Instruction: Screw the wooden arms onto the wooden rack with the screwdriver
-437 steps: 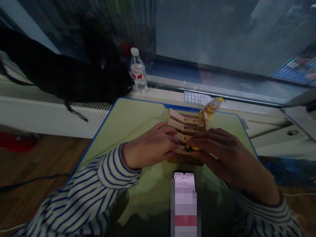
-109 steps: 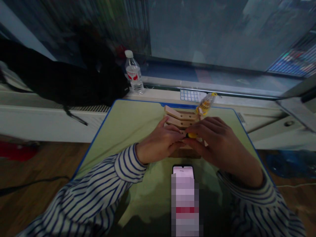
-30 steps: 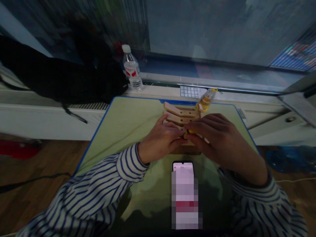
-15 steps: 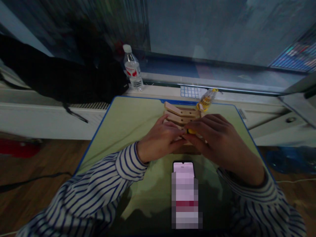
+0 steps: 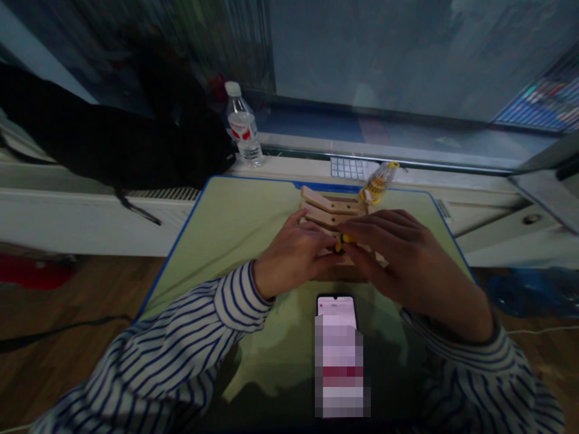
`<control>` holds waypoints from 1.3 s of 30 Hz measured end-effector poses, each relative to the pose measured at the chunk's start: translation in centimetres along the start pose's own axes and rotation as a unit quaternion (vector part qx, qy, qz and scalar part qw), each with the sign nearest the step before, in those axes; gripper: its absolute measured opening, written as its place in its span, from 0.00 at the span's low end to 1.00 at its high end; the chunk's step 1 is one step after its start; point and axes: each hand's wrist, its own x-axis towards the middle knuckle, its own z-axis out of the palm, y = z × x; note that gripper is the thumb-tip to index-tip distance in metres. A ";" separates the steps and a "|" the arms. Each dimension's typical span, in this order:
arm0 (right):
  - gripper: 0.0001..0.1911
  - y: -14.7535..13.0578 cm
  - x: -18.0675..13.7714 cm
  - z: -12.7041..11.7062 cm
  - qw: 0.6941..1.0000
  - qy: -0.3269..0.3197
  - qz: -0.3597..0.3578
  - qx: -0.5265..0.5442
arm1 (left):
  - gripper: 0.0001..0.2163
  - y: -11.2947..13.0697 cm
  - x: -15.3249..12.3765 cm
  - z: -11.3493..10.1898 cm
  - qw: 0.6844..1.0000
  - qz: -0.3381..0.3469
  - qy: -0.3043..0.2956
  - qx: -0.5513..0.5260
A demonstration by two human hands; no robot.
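A small yellow-and-black piece sits between my two hands, mostly covered by fingers, so its exact kind is hidden. My right hand is closed, pinching it from the right between thumb and forefinger. From the left, my left hand closes thumb and forefinger on its near end, while another finger reaches out to the wooden pieces. Beneath both hands lies a wooden assembly of angled slats with dark round holes, its near part partly covered.
A phone with a lit screen lies on the pale green table below the hands. A crumpled clear-and-yellow bag rests at the back edge. On the sill stand a water bottle and a black bag.
My right hand has shifted slightly right and turned a little. More yellow now shows between the fingertips of both hands. My left hand has barely moved.
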 end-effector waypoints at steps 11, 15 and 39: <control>0.10 0.2 0.0 0.1 1.000 -0.003 0.001 -0.007 | 0.12 -0.4 0.0 0.1 1.000 0.008 -0.026 -0.008; 0.10 0.2 0.0 0.2 1.000 0.000 0.008 -0.011 | 0.11 -0.4 0.0 0.1 1.000 0.019 -0.019 -0.011; 0.11 0.2 -0.1 0.4 1.000 -0.002 0.011 0.006 | 0.14 0.3 0.1 -0.4 1.000 -0.018 -0.006 -0.006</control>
